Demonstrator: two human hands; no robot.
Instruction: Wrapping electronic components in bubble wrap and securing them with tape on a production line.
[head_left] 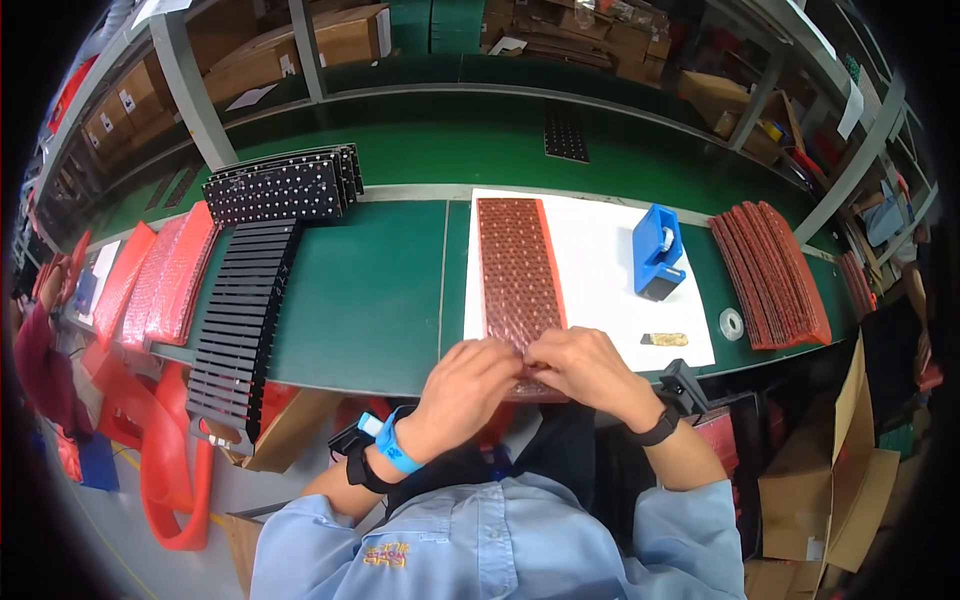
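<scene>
A long red bubble-wrap bag lies on a white sheet in front of me, and a dark dotted panel shows through it. At the bag's near end, close to the table edge, my left hand has its fingers bent and pressed onto the plastic. My right hand pinches the same end from the other side, its fingertips almost touching the left ones. The fingers partly hide the fold between them. Right of the bag are a blue tape dispenser and a small yellowish tool, perhaps a cutter.
Wrapped red bags stand stacked on the right, beside a tape roll. To the left are a slotted black rack, upright black dotted boards and more red bags. An open carton stands low at right.
</scene>
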